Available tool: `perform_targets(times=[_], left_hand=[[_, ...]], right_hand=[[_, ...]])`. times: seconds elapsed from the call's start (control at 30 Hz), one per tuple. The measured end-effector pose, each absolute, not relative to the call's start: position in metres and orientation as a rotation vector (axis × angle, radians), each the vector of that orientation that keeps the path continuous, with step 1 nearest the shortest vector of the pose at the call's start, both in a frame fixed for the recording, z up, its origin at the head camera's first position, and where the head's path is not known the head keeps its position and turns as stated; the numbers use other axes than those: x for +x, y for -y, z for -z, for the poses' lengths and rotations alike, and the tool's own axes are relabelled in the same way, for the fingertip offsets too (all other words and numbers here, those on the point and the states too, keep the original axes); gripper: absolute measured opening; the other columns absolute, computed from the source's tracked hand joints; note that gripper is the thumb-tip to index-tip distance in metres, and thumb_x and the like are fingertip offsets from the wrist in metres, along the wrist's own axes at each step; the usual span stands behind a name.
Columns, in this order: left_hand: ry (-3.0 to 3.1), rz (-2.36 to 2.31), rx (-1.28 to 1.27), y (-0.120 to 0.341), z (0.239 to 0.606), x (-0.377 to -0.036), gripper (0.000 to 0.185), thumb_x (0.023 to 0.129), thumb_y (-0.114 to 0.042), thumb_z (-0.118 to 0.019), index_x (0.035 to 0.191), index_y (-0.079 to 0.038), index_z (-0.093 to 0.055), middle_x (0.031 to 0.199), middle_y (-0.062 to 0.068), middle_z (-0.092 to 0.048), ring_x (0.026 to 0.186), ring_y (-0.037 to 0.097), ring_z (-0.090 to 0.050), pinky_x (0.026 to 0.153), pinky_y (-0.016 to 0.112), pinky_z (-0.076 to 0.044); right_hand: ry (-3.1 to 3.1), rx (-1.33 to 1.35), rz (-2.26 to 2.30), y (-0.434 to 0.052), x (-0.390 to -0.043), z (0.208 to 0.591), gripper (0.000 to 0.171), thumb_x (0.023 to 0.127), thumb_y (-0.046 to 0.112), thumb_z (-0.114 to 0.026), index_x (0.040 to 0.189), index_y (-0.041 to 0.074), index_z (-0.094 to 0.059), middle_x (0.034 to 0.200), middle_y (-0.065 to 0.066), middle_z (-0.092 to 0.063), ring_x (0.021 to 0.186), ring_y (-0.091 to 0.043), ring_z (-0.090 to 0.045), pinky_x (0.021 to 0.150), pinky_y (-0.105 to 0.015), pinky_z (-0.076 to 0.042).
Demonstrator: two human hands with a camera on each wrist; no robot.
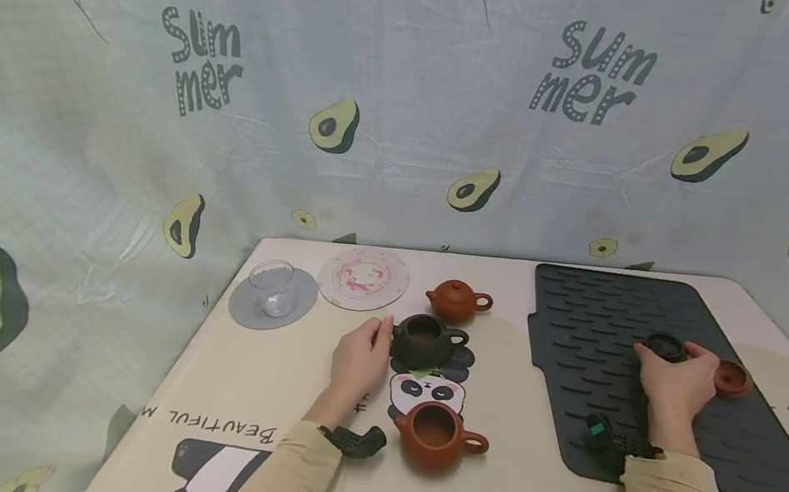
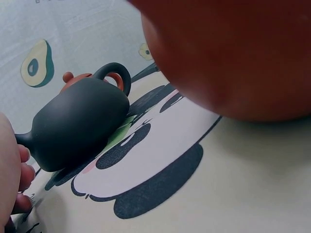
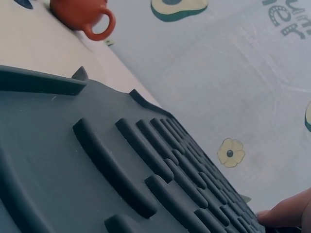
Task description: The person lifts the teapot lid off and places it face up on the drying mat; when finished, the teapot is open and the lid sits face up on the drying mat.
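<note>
My left hand pinches the spout of a black teapot, which stands uncovered on the tablecloth. In the left wrist view, fingers curl at the spout on the left side of the pot. Over at the dark mat, my right hand grips a black teapot lid by its edge, thumb on one side and fingers on the other. A reddish-brown lid lies beside that hand on the mat. Only a fingertip of the right hand shows in the right wrist view; the lid is hidden there.
A reddish-brown teapot without lid stands nearest me, and a smaller lidded one behind the black pot. Back left are a clear glass on a grey coaster and a pink-patterned disc. The ridged mat covers the right side.
</note>
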State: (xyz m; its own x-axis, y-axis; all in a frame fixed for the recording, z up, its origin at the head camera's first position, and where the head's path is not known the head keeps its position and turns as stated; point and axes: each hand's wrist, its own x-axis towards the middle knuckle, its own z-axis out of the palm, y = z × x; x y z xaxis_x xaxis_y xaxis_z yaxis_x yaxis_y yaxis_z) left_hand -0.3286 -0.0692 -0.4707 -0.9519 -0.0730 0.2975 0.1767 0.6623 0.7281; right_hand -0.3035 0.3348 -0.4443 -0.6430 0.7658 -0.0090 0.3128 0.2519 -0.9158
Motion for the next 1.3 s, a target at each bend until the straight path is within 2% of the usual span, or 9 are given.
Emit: perform_targets(times=[0.37,0.6,1.03,1.3], left_hand=[[2.588,1.177,-0.076,0.0699,0.4725,-0.3295,0.037,0.109,-0.041,-0.048,0.084,-0.016,-0.058,0.067,-0.001,-0.050,0.065,0.018,-0.048,0.061,0.032,-0.038],[2.588,1.182,-0.076,0.0708,0.4727,-0.3299,0.037,0.109,-0.040,-0.048,0.084,-0.016,-0.058,0.067,-0.001,-0.050,0.064,0.017,-0.048,0.061,0.032,-0.037],[2.598,1.188,-0.067,0.0702,0.4728,-0.3305,0.037,0.109,-0.041,-0.047,0.085,-0.016,-0.059,0.068,-0.001,-0.051,0.065,0.018,-0.049,0.061,0.032,-0.038],[2.596,1.192,-0.062,0.0691,0.4725,-0.3306,0.036,0.109,-0.041,-0.048,0.085,-0.016,-0.060,0.068,0.000,-0.052,0.065,0.018,-0.049,0.062,0.032,-0.038]], right_hand=[[2.256,-0.977,-1.266,-0.3388,-0.3028,0.4446,0.075,0.097,0.021,-0.064,0.156,-0.003,-0.024,0.153,-0.036,-0.031,0.141,-0.053,-0.030,0.112,-0.061,-0.027],[2.318,-0.965,-1.210,-0.3385,-0.3044,0.4418,0.074,0.096,0.017,-0.064,0.155,-0.006,-0.026,0.151,-0.038,-0.032,0.140,-0.054,-0.030,0.113,-0.061,-0.027],[2.260,-0.937,-1.246,-0.3389,-0.3024,0.4426,0.073,0.094,0.017,-0.060,0.156,-0.005,-0.029,0.153,-0.035,-0.025,0.140,-0.052,-0.028,0.112,-0.063,-0.026],[2.200,-0.894,-1.211,-0.3341,-0.3050,0.4410,0.065,0.095,0.017,-0.058,0.154,-0.002,-0.037,0.156,-0.030,-0.029,0.143,-0.048,-0.028,0.113,-0.060,-0.025]])
